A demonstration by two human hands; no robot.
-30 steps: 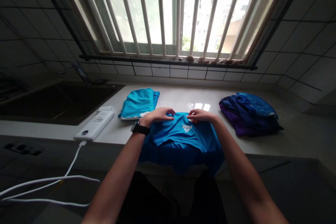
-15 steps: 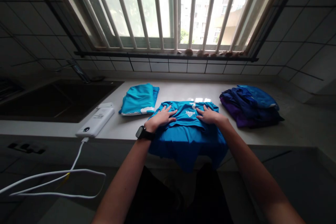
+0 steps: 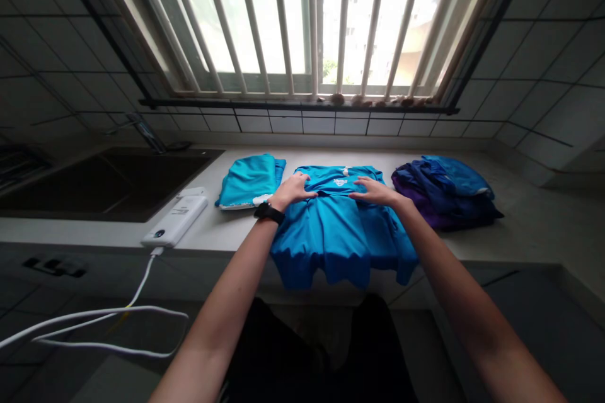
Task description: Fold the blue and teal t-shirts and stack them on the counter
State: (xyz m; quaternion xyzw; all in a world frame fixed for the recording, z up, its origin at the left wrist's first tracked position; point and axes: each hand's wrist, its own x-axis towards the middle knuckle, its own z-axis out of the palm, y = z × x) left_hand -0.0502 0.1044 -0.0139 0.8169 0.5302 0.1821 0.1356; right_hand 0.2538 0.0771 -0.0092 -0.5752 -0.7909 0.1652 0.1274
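A blue T-shirt (image 3: 326,230) with a small white print lies partly folded on the counter, its lower part hanging over the front edge. My left hand (image 3: 293,189), with a black watch (image 3: 269,211) on the wrist, rests on the left side of the folded section. Its thumb points inward, apart from the curved fingers. Opposite it, my right hand (image 3: 375,191) touches the right side of the same section, thumb and fingers also apart. Both thumbs lie near the fold's front edge.
Left of the shirt sits a folded turquoise garment (image 3: 248,182). A pile of blue and purple clothes (image 3: 439,192) is at the right. A white power bank (image 3: 174,217) with a cable (image 3: 146,277) lies beside the dark sink (image 3: 104,186). Behind is a barred window (image 3: 293,31).
The shirt's folded section has shifted away toward the window, and the hanging part has drawn up somewhat. My hands have gone from lying flat with spread fingers to a more curved shape.
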